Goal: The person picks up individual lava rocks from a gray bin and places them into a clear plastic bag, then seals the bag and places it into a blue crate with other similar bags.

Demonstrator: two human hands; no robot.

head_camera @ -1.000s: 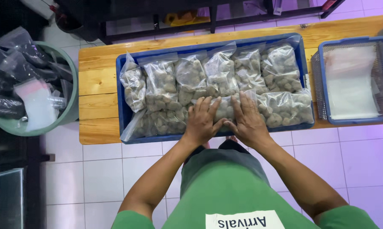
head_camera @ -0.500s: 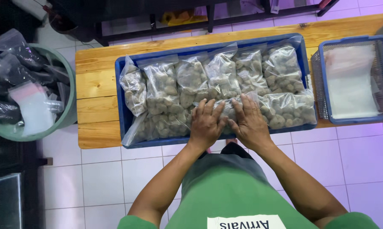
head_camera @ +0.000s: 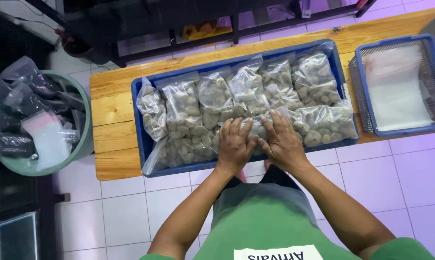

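A blue crate [head_camera: 139,126] on a wooden bench [head_camera: 112,110] holds several clear plastic bags of grey-brown lumps. My left hand [head_camera: 234,144] and my right hand [head_camera: 281,140] lie flat, side by side, pressing on one such bag [head_camera: 256,127] in the front row at the crate's near edge. Fingers are spread over the plastic, thumbs close together. More filled bags [head_camera: 249,89] stand in the back row, and another bag [head_camera: 326,123] lies to the right of my hands.
A blue mesh basket [head_camera: 362,103] with flat empty clear bags stands at the bench's right end. A green tub [head_camera: 85,125] stuffed with plastic bags sits on the floor at left. Dark metal furniture stands behind the bench. White tiled floor lies beneath me.
Both hands stay pressed on the same front bag, with the fingers shifting only slightly. The view has tilted a little.
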